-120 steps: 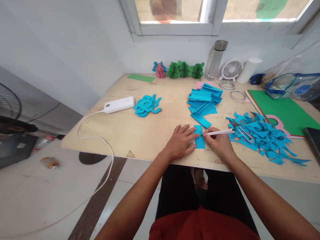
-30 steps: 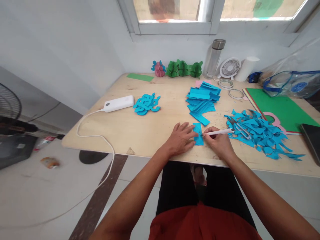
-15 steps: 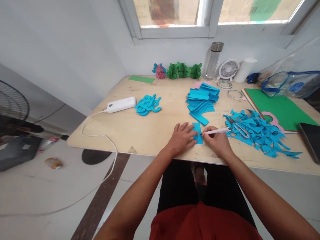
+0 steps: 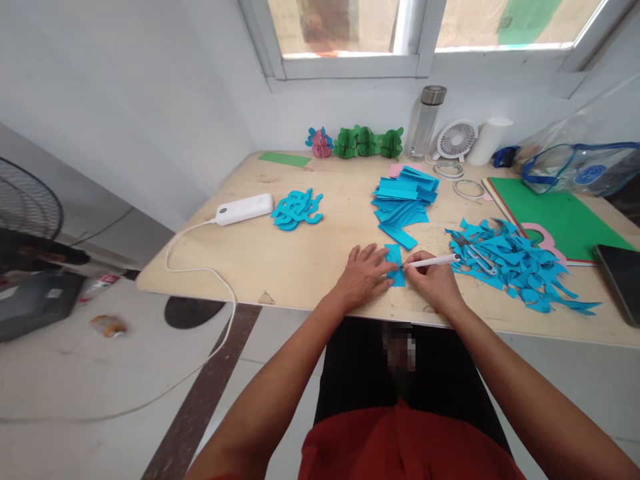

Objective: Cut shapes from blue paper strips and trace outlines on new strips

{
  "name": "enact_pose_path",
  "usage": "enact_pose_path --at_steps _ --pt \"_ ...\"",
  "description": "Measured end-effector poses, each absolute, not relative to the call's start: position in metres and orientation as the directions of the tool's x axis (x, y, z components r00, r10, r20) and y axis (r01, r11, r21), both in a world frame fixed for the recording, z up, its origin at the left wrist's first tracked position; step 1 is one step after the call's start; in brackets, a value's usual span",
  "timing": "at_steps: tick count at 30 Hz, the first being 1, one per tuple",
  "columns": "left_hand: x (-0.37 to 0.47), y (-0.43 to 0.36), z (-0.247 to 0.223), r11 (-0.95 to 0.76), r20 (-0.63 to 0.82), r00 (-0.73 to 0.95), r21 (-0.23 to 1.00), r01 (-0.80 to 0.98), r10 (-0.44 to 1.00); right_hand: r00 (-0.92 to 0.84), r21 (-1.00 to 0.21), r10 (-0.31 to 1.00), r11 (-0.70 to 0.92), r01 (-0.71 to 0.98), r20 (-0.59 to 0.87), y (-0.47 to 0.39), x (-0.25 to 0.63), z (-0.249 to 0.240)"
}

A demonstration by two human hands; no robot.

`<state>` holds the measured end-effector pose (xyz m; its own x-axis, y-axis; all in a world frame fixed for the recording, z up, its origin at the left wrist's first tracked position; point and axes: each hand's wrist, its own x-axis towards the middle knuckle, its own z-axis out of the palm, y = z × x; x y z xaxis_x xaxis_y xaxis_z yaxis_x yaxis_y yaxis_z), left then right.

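Observation:
My left hand [image 4: 367, 277] lies with fingers spread, its fingertips pressing on a small blue paper piece [image 4: 394, 256] near the table's front edge. A white pen [image 4: 434, 261] is pinched in my right hand [image 4: 435, 283], its tip at the paper's right side. Any mark under the tip is too small to make out. Just behind the paper sits a loose pile of folded blue paper strips [image 4: 403, 200]. Blue paper scraps [image 4: 520, 267] with scissors [image 4: 480, 257] on top lie to the right of my right hand. Curved blue cutouts [image 4: 296, 210] are heaped farther left.
A white power bank [image 4: 245, 209] with a cable stands at the left. Paper ornaments [image 4: 367, 141], a glass bottle [image 4: 425, 123], a small fan [image 4: 457, 139] and tape rolls [image 4: 469, 189] line the back. Green sheets [image 4: 560, 220] and a dark phone [image 4: 617, 283] occupy the right.
Both hands, the pen and the paper stay nearly in place. The whole view has shifted very slightly.

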<state>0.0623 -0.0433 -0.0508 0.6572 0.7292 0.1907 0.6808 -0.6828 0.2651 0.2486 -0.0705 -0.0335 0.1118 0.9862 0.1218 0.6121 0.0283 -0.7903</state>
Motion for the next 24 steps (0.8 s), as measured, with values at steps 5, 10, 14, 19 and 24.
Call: enact_pose_path --at_steps 5,10,14,19,24 --pt "0.0626 -0.0425 -0.0517 -0.682 0.189 0.657 0.266 0.681 0.730 0.120 -0.789 0.985 0.024 0.615 0.124 -0.0712 0.2489 -0.0351" --pt "0.0626 -0.0426 -0.0515 -0.680 0.197 0.652 0.269 0.682 0.732 0.128 -0.783 0.984 0.018 0.622 0.124 -0.0725 0.2490 -0.0353" --pt "0.0624 -0.0433 -0.0505 -0.679 0.197 0.651 0.278 0.679 0.733 0.120 -0.779 0.985 0.024 0.627 0.127 -0.0737 0.2492 -0.0348" --pt "0.0623 -0.0432 -0.0509 -0.679 0.195 0.652 0.276 0.680 0.733 0.115 -0.775 0.984 0.031 0.631 0.133 -0.0748 0.2498 -0.0356" --pt "0.0626 -0.0427 -0.0519 -0.681 0.201 0.652 0.273 0.680 0.731 0.118 -0.775 0.984 0.030 0.632 0.134 -0.0761 0.2514 -0.0376"
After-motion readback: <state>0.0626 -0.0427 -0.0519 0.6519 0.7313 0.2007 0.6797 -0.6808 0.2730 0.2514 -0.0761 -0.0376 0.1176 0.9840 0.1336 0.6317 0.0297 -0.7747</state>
